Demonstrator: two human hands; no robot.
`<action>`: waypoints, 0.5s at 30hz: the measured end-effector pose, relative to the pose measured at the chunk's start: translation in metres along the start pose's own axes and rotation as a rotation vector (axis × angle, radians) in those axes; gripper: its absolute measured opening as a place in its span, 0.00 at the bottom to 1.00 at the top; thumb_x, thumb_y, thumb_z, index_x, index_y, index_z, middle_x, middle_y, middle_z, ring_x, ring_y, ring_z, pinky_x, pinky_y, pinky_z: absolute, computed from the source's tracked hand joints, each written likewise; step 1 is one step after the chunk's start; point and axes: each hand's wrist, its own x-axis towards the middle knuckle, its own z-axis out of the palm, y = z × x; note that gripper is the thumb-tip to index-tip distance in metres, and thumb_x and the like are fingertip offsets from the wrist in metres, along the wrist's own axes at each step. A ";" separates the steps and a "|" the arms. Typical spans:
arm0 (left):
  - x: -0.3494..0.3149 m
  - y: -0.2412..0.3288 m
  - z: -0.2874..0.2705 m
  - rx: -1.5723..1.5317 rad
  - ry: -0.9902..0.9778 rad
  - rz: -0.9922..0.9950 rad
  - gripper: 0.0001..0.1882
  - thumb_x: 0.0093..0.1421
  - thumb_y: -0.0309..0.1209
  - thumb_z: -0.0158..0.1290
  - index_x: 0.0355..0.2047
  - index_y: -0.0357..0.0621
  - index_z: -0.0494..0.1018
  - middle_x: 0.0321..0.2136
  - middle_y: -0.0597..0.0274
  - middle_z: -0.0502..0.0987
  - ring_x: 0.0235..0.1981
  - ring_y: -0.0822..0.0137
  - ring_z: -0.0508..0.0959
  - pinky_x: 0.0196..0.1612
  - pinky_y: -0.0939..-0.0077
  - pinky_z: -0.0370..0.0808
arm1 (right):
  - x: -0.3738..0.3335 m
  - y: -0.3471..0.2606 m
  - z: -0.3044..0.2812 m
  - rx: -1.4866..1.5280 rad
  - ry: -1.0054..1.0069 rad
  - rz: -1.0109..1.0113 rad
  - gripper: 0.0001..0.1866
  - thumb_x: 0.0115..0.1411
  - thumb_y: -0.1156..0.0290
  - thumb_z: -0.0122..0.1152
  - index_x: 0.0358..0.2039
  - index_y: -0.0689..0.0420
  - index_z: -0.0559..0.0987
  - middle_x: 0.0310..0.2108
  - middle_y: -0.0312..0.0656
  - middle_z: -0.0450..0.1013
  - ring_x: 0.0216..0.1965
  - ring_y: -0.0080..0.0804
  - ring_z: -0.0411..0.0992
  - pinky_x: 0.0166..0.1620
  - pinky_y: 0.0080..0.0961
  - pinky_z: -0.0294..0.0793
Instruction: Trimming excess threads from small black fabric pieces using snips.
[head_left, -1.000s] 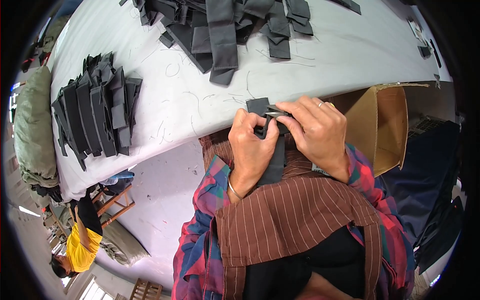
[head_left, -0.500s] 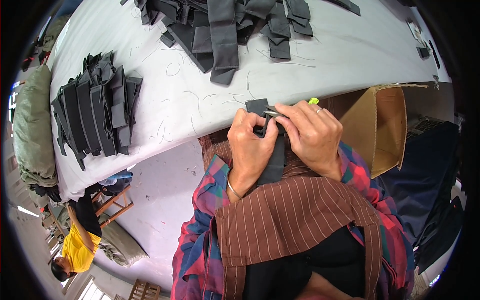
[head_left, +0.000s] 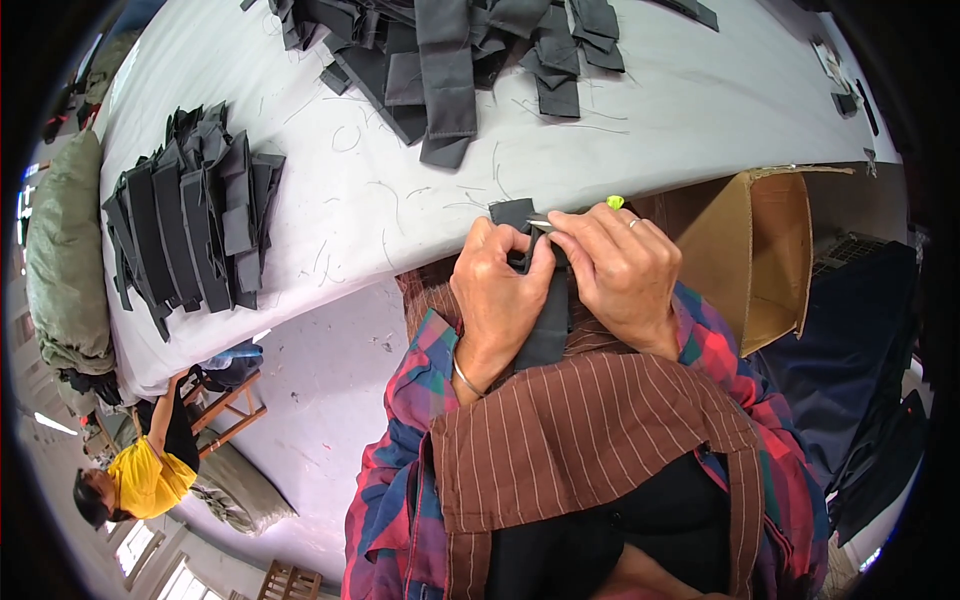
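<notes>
At the table's front edge, my left hand [head_left: 500, 290] pinches a dark grey fabric strip [head_left: 545, 325] between thumb and fingers. One end of the strip sticks out above that hand, and the rest hangs down in front of the striped apron. Fingers of my right hand [head_left: 625, 275] close round slim metal thread snips [head_left: 540, 222], whose pointed tips lie against the strip beside my left thumb. Most of the snips is hidden by the hand; a bright yellow-green bit [head_left: 615, 202] shows behind the knuckles. The two hands nearly touch.
A loose heap of dark strips [head_left: 447, 80] covers the table's far middle; a neater stack [head_left: 190, 220] stands at left. Cut threads dot the white cloth [head_left: 340, 215]. An open cardboard box [head_left: 775, 260] is at right. At lower left is a person in yellow [head_left: 150, 480].
My right hand has shifted very slightly left, with the snips' tips still at the strip. My left hand stays put. The person in yellow has moved and now reaches an arm toward the table.
</notes>
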 end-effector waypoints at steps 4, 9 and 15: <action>-0.001 0.000 -0.001 0.012 -0.004 -0.004 0.10 0.46 0.30 0.60 0.19 0.40 0.70 0.22 0.57 0.68 0.22 0.55 0.72 0.24 0.63 0.69 | 0.001 -0.001 -0.001 -0.004 -0.006 -0.007 0.07 0.49 0.70 0.65 0.31 0.52 0.80 0.21 0.33 0.70 0.24 0.31 0.70 0.26 0.27 0.67; -0.001 0.003 -0.004 0.021 0.001 -0.012 0.10 0.47 0.30 0.61 0.19 0.40 0.70 0.22 0.57 0.68 0.22 0.55 0.72 0.24 0.63 0.68 | 0.003 0.004 -0.002 -0.016 0.025 -0.045 0.06 0.48 0.70 0.64 0.29 0.51 0.79 0.22 0.32 0.70 0.23 0.31 0.71 0.24 0.26 0.67; -0.003 -0.002 -0.005 -0.099 0.035 0.122 0.10 0.47 0.24 0.61 0.22 0.37 0.69 0.21 0.60 0.67 0.21 0.64 0.68 0.23 0.71 0.66 | 0.015 0.000 -0.017 0.666 -0.112 0.412 0.10 0.51 0.70 0.65 0.34 0.57 0.79 0.30 0.38 0.74 0.28 0.29 0.73 0.30 0.25 0.71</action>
